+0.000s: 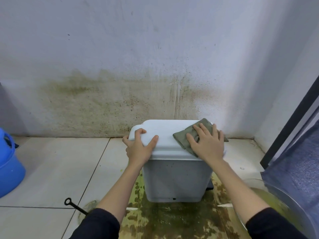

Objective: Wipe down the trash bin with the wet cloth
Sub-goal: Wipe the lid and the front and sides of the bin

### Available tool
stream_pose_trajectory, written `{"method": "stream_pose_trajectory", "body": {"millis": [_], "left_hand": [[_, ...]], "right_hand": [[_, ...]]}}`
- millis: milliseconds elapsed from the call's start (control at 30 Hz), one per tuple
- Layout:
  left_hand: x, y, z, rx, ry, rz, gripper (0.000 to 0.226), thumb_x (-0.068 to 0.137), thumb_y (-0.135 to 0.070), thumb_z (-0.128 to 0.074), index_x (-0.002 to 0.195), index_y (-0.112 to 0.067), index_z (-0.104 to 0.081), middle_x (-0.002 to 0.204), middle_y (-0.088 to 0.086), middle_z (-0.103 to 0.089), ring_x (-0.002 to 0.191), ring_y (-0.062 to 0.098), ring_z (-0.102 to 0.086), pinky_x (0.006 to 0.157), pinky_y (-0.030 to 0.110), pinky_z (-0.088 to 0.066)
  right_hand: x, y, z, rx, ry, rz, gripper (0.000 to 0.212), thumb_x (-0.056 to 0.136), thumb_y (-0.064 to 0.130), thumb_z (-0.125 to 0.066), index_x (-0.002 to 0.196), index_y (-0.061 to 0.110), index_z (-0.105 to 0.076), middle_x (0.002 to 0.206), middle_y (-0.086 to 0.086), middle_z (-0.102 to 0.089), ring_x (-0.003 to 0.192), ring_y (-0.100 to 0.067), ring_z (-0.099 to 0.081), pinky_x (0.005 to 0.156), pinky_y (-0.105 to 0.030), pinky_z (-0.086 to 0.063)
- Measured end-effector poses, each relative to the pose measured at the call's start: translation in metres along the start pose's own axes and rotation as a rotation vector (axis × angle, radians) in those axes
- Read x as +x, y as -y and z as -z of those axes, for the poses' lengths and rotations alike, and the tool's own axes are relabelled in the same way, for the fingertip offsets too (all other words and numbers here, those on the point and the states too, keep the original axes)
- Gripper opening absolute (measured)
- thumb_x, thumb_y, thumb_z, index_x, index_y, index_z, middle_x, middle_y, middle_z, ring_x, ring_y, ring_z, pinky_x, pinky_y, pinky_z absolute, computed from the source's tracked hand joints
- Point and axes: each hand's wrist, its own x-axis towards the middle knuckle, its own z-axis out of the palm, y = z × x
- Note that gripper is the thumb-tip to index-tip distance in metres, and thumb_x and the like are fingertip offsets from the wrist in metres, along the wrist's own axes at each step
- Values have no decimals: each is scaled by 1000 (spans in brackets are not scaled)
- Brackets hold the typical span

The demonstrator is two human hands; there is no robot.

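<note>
Two hands: both on trash bin lid
Left hand: fingers curled, gripping lid corner
Right hand: spread flat, pressing cloth

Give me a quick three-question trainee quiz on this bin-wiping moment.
1. True or false: the cloth lies on the lid of the trash bin.
2. Which hand presses the cloth: A left, B right?
3. What is the left hand doing?

Key: 1 true. 2 B, the right hand lies flat on it. 3 Gripping the lid's left edge, apparently steadying the bin.
</note>
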Motion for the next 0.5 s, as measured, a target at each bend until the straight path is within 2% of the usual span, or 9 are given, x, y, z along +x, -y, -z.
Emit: {"method": "stream_pose_trajectory", "body": {"millis": [100,167,233,300,367,400,433,467,500], "left_hand": [[1,-3,2,61,44,-8,43,79,-62,-58,110,-39,-41,142,6,-10,105,40,-50,103,42,-38],[3,5,8,20,80,-30,35,84,-58,-55,109,-38,-43,141,7,-11,104,34,-48,104,41,-39],[4,12,18,-81,122,-37,17,91,-49,-51,104,-39,-47,137,8,-17,100,23,-44,104,40,-39],[2,11,26,-19,108,22,6,93,-43,-48,99,-41,-50,131,5,-29,102,25,-46,105,45,-37],[-6,1,27,157,-55,3,11,94,-28,-46,101,-31,-54,129,7,-39,115,33,-43,103,46,-34],[-13,-6,25,204,-182,-113,16,94,-19,-44,103,-23,-57,127,9,-44,117,34,-42,100,45,-34],[-21,-14,22,210,-279,-286,21,93,-13,-42,104,-16,-60,125,10,-48,118,33,-43,98,43,-34],[-28,-19,18,213,-295,-462,25,93,-14,-39,105,-13,-61,124,10,-51,119,31,-45,98,40,-34],[-34,-21,12,253,-228,-612,31,94,-21,-35,110,-13,-61,127,9,-53,122,29,-46,101,39,-33]], "right_hand": [[-20,37,-12,21,-30,23,69,83,65,-16,143,35,-34,155,7,-26,144,-31,-6,116,-48,1],[-35,69,-18,11,0,81,77,79,65,-8,144,32,-34,154,4,-27,144,-34,-8,114,-48,3],[-51,90,-26,-2,29,152,71,84,60,-17,139,26,-45,148,-2,-41,140,-39,-24,112,-49,-2],[-59,96,-29,-8,24,208,66,86,56,-23,136,22,-50,143,-5,-47,135,-41,-33,109,-49,-6],[-53,87,-25,31,47,254,64,90,56,-19,145,26,-33,155,0,-26,144,-34,-14,112,-45,3],[-49,79,-22,123,73,265,59,94,53,-23,147,28,-25,158,2,-15,145,-28,-6,114,-43,3],[-46,72,-17,272,70,240,54,97,46,-29,147,28,-24,158,3,-12,146,-22,-6,115,-40,-2],[-42,62,-10,442,4,179,49,99,37,-35,146,25,-28,157,1,-17,145,-19,-12,116,-38,-8],[-39,50,-6,587,-109,94,45,100,29,-38,143,21,-35,154,0,-27,143,-18,-20,117,-37,-13]]}}
